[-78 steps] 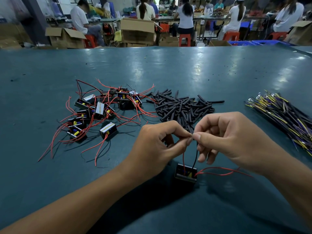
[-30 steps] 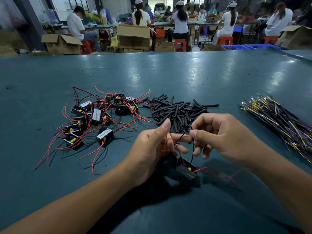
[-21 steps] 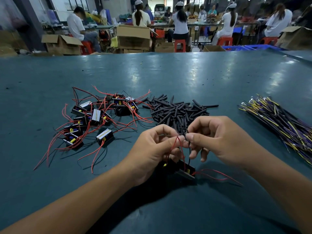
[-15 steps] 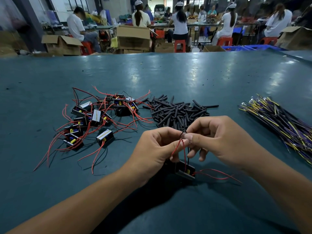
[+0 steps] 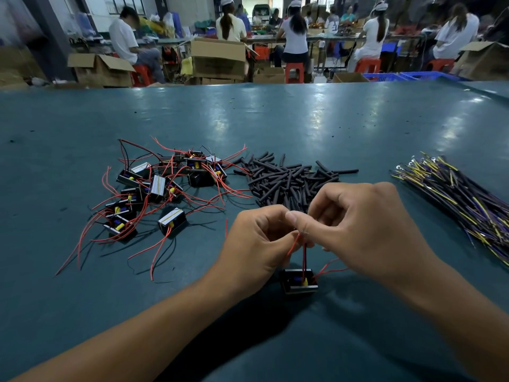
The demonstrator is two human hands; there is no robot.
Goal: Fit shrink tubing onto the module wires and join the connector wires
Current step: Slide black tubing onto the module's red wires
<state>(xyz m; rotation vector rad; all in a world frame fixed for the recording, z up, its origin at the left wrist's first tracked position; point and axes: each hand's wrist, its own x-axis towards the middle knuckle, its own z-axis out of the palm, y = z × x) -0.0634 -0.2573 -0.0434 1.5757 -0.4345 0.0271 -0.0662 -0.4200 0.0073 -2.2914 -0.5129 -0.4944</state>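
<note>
The left hand (image 5: 259, 238) and right hand (image 5: 366, 230) meet fingertip to fingertip, both pinching the thin red wires (image 5: 303, 252) of one small black module (image 5: 298, 281) (it sits on the tabletop (image 5: 275, 119) just below the hands). I think the job has only begun. Beyond the left hand lies a pile of modules (image 5: 162, 188), beyond both hands the black tubes (image 5: 289, 177), and past the right hand the connector wires (image 5: 462, 197), all waiting. I can read no writing anywhere.

One head-worn wide-angle view, looking forward and down from close above the green table (image 5: 275, 119), both forearms entering from the bottom edge, the workshop's seated workers (image 5: 294, 37) far beyond.
</note>
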